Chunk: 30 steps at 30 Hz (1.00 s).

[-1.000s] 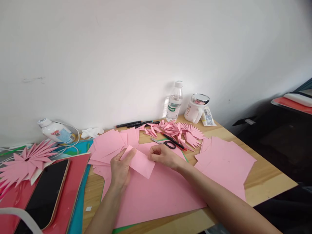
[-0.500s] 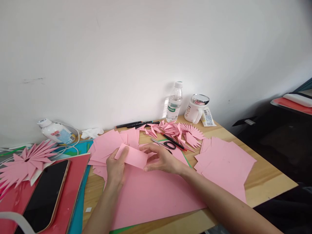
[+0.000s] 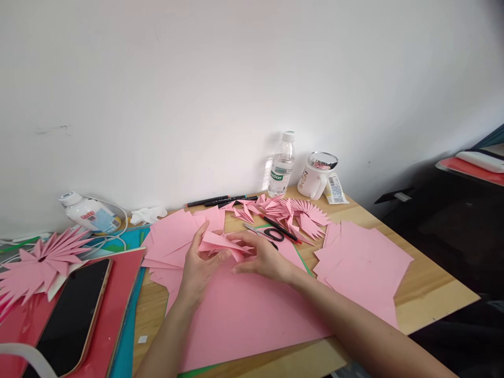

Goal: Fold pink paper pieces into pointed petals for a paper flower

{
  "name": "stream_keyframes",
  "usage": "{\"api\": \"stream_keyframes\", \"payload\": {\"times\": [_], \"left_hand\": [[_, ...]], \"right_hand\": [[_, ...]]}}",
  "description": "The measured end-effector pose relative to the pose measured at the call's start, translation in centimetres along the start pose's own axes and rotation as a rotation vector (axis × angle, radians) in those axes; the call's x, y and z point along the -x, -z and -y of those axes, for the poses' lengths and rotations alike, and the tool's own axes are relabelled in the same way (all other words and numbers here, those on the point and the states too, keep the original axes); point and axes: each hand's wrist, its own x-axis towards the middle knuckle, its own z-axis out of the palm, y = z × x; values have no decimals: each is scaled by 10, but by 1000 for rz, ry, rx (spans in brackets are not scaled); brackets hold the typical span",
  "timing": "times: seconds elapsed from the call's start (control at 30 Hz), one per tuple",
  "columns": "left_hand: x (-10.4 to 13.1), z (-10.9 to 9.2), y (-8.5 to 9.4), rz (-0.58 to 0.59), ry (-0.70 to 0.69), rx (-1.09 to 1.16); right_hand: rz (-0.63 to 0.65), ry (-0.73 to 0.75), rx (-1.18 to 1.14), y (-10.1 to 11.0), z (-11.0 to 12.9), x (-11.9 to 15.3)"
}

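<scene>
Fingers (image 3: 196,244) around paper (image 3: 216,242), "estbon" bottle (image 3: 281,167) beyond

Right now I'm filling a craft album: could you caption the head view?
Left hand and right hand around a small paper over a pink sheet, scissors just beyond.

The central sheet (image 3: 255,320) lies on the table (image 3: 429,278) between the left pile (image 3: 173,231) and the right pile (image 3: 366,257) — folded pieces (image 3: 311,212) behind it, bottle (image 3: 280,174) and mug (image 3: 310,181) beyond these.
</scene>
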Motion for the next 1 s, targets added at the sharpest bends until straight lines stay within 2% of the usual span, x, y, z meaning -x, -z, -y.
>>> {"api": "stream_keyframes", "payload": {"times": [0.17,0.3,0.43,0.57,0.73,0.87,1.0], "left_hand": [[1,0,-4,-47,-17,-11],[3,-4,-5,-1,4,53],[4,-5,-4,-6,25,87],[2,-1,-3,47,-23,179],[-1,7,0,35,-7,56],[-1,12,3,24,-29,-92],[0,13,4,30,-85,-182]], "right_hand": [[-5,9,-49,-1,0,0],[-70,-7,-54,-1,-1,-4],[-174,-33,-29,1,1,-6],[-232,-89,-118,3,2,-5],[-202,-199,-376,2,0,-6],[-234,-305,-578,3,-5,-10],[-268,-386,-602,5,-7,-11]]}}
